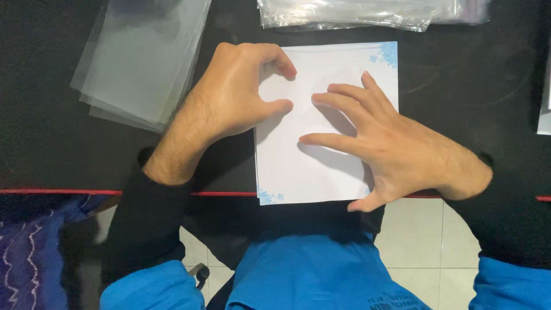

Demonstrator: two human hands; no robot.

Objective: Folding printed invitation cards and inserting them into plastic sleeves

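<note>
Left hand [232, 95] curled, fingers [284, 64] bent in a loose claw, thumb and index tips pressing the left part of the white sheet stack [310, 166]; nothing pinched that shows, only contact on top. Right hand [390, 146] spread flat and wide, fingers [344, 93] splayed across the middle and right part of the same stack, palm down near its lower right corner, thumb hanging past the near edge. Neither hand closed around anything; both press down.

Sheet stack lies directly under the fingertips of both hands, flat on the black worktop [470, 80], its near edge level with the worktop's red-trimmed edge [57, 192]. Stack is white, rectangular, matte paper or card, with pale blue snowflake-like prints at the top right and bottom left corners; several layers show along the left side.

Beyond and to the left of the left fingers: pile of clear plastic sleeves [143, 63], translucent, slightly fanned, well apart from the stack. Beyond both hands, at the far edge: bundle of clear plastic bags [350, 14], glossy and wrinkled. Far right of the right fingers: pale object edge [545, 109], too cropped to tell.

Worktop smooth, dark. Below: pale tiled floor [419, 241], black sleeves, blue garment.
</note>
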